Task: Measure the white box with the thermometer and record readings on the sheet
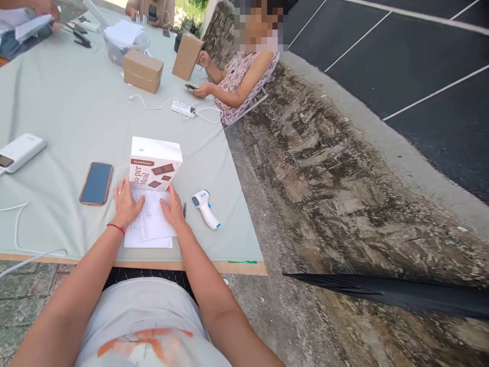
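Note:
A white and brown "Super Meal" snack box (pixel 156 171) stands upright on the table in front of me, with chocolate-coloured pieces printed on its face. My left hand (pixel 128 202) grips its lower left side, the thumb pointing inward over the papers. At the box's lower right edge, my right hand (pixel 172 206) holds it in the same way. Printed sheets of paper (pixel 151 224) lie between my wrists, partly covered by my hands. Just right of my right hand lies a dark pen (pixel 185 210), partly hidden.
A smartphone (pixel 96 183) lies to the left, and a white infrared thermometer (pixel 206 208) to the right. A white power bank (pixel 23 152) sits at far left. Cardboard boxes (pixel 143 71), a power strip (pixel 183 108) and a plastic tub (pixel 114 51) stand farther back. People sit around the table.

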Available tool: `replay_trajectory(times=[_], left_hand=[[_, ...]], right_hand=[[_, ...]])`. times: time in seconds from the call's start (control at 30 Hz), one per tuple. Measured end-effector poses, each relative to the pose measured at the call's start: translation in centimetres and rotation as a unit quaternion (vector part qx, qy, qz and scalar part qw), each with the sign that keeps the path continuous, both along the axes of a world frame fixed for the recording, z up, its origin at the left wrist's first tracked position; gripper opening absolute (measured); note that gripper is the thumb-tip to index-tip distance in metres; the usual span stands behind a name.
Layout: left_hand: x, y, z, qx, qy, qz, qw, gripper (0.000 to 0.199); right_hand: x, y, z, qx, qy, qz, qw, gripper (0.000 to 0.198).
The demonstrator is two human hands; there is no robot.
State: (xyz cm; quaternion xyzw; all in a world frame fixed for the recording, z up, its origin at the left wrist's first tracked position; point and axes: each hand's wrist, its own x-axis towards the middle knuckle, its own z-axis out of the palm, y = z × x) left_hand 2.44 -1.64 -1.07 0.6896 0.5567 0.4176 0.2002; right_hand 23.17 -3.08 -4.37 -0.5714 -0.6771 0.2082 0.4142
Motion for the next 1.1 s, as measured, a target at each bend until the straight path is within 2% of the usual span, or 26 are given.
replay_trajectory(times=[0.07,0.17,0.3,0.4,0.53,0.73,0.83,0.97,1.03,1.1], left_hand=[[-0.1,0.0,0.2,0.011,0.009,-0.014,1.000,0.087],[-0.2,-0.2,0.6,0.065,-0.010,-0.030,0.997,0.082],[0.0,-0.4,0.8,0.124,-0.099,-0.062,0.985,0.071],[0.1,-0.3,0.7,0.095,-0.159,-0.058,0.981,0.066],[0.3,-0.2,0.7,0.071,-0.172,-0.025,0.982,0.062],[0.1,-0.4,1.0,0.052,-0.205,-0.076,0.974,0.074],[0.0,-0.4,1.0,0.048,-0.216,-0.090,0.971,0.077],[0.0,-0.3,1.0,0.035,-0.221,-0.088,0.971,0.082],[0.0,-0.3,0.9,0.029,-0.215,-0.085,0.972,0.083],[0.2,-0.4,0.9,0.029,-0.207,-0.075,0.975,0.083]], right_hand=[[0.2,0.0,-0.1,-0.001,0.022,0.011,1.000,0.075],[0.6,0.0,0.2,0.007,0.068,0.028,0.997,0.075],[0.5,-0.4,0.9,0.039,0.121,0.019,0.992,0.068],[0.2,-0.7,1.2,0.058,0.170,-0.010,0.984,0.066],[-0.2,-0.8,2.3,0.058,0.236,-0.029,0.970,0.067],[1.8,-1.7,5.9,0.106,0.326,-0.072,0.937,0.048],[4.7,-2.8,6.9,0.105,0.296,-0.120,0.942,0.044],[9.6,-4.7,5.7,0.076,0.142,-0.208,0.965,0.050],[11.6,-5.5,4.4,0.029,0.034,-0.256,0.966,0.057],[12.8,-6.2,3.3,-0.051,-0.030,-0.277,0.959,0.064]])
